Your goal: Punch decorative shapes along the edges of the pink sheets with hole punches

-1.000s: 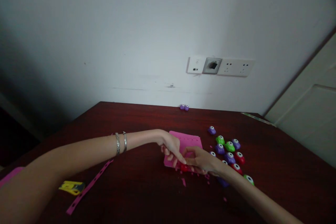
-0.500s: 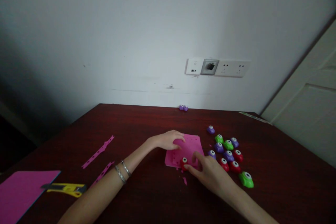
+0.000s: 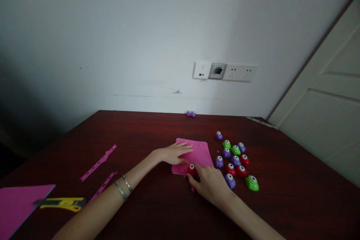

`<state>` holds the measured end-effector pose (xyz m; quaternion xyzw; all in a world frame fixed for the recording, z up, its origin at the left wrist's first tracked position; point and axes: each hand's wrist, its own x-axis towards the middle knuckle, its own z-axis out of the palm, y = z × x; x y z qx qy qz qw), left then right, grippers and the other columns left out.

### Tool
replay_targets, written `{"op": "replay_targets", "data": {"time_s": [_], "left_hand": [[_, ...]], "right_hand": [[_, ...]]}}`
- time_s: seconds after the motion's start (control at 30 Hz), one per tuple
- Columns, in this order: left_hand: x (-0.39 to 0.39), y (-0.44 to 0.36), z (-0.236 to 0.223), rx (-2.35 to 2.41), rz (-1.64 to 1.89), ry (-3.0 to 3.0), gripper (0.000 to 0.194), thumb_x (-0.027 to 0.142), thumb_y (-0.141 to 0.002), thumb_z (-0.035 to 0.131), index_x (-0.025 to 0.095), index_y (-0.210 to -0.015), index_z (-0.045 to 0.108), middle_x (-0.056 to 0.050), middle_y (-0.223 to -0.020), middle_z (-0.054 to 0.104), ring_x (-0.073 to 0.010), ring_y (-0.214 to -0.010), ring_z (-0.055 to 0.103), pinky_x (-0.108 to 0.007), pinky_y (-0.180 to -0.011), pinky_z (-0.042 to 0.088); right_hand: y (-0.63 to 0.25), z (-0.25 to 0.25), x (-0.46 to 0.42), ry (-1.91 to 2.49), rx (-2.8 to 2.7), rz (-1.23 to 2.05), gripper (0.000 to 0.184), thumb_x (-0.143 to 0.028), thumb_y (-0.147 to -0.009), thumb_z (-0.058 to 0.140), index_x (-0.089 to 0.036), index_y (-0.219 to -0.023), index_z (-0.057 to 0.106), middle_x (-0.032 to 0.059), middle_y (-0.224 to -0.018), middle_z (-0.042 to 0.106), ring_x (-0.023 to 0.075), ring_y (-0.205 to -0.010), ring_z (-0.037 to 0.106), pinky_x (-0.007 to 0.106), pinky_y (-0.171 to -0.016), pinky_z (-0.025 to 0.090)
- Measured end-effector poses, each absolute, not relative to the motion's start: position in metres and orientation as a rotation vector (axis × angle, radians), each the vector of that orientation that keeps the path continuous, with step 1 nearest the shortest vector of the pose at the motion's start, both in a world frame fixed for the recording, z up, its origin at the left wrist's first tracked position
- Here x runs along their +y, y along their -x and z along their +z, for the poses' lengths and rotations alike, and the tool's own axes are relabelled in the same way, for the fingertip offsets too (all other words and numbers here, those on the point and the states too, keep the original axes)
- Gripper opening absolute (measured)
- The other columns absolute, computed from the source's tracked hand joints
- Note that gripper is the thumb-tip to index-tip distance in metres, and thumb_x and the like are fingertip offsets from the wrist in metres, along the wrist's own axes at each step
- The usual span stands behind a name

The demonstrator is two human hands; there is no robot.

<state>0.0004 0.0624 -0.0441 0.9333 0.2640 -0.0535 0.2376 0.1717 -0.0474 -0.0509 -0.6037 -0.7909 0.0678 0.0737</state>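
My left hand (image 3: pixel 176 153) lies flat with fingers spread on the left part of a pink paper sheet (image 3: pixel 199 155), which rests on more pink paper. At the sheet's near edge, the fingers of my right hand (image 3: pixel 209 180) close round a red craft punch (image 3: pixel 191 169). Its white round button faces up; the punch's right side is hidden by my fingers. Small punched holes run along the sheet's far edge. Tiny pink scraps (image 3: pixel 192 189) lie just below my right fingers.
Several purple, green and red craft punches (image 3: pixel 235 161) cluster to the right. Two small purple ones (image 3: pixel 191 113) stand by the wall. At left are two punched pink strips (image 3: pixel 98 163), a yellow utility knife (image 3: pixel 63 203) with its blade toward a larger pink sheet (image 3: pixel 19 202).
My left hand has spread its fingers flatter on the paper. My right hand has closed more around the red punch at the near edge. The whole view has shifted slightly.
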Motion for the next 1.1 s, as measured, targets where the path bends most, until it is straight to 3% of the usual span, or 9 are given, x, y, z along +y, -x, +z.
{"op": "replay_targets", "data": {"time_s": [0.43,0.6,0.73,1.1], "left_hand": [[0.066,0.001,-0.05,0.704,-0.146,-2.532,0.067,0.055,-0.085,0.035,0.023,-0.14,0.015,-0.002,-0.148,0.01,-0.0223,-0.134,-0.004,-0.044,-0.107,0.0],[0.066,0.002,-0.051,0.711,-0.142,-2.539,0.068,0.055,-0.085,0.036,0.023,-0.141,0.013,-0.002,-0.148,0.009,-0.0218,-0.134,-0.004,-0.043,-0.107,-0.001],[0.066,0.003,-0.051,0.692,-0.138,-2.53,0.068,0.055,-0.085,0.035,0.024,-0.141,0.012,-0.001,-0.148,0.009,-0.0217,-0.134,-0.005,-0.044,-0.107,-0.001],[0.064,0.003,-0.052,0.71,-0.091,-2.546,0.064,0.053,-0.086,0.036,0.028,-0.14,0.014,0.002,-0.147,0.009,-0.0216,-0.135,-0.001,-0.042,-0.108,0.0]], "right_hand": [[-0.18,-0.038,-0.082,1.751,-2.368,0.311,0.023,-0.039,-0.081,0.044,-0.021,-0.078,0.058,0.0075,-0.073,0.067,0.0246,-0.065,0.064,0.028,-0.052,0.036],[-0.22,-0.04,-0.102,2.024,-2.083,0.331,0.026,-0.044,-0.082,0.041,-0.024,-0.07,0.053,0.0046,-0.062,0.064,0.0235,-0.059,0.062,0.028,-0.051,0.034],[-0.266,-0.049,-0.115,2.278,-1.797,0.337,0.03,-0.05,-0.081,0.039,-0.025,-0.076,0.056,0.0073,-0.066,0.065,0.0273,-0.064,0.064,0.03,-0.053,0.037],[-0.291,-0.061,-0.117,2.405,-1.75,0.324,0.039,-0.054,-0.079,0.035,-0.024,-0.081,0.059,0.0066,-0.068,0.066,0.0278,-0.068,0.065,0.032,-0.056,0.042]]}}
